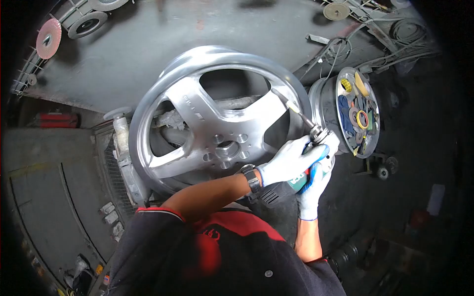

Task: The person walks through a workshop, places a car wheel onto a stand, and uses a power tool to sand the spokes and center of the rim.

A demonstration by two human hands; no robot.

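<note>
A bare silver alloy wheel (196, 112) with broad spokes stands in front of me, its face turned toward me. Both my hands wear white gloves with blue palms. My left hand (289, 162), a watch on its wrist, is closed around the front of a green electric die grinder (298, 182). Lower on the right, my right hand (316, 185) wraps the grinder's body. The tool's shaft (307, 121) points up and left, its pale tip overlapping the end of the right-hand spoke near the wheel's outer rim.
Right of the wheel, another rim (340, 113) holds tape rolls, discs and cloths. Abrasive discs (49, 39) hang on a wire rack at upper left. Cables (340, 52) loop along the upper right. A red box (57, 120) sits at far left.
</note>
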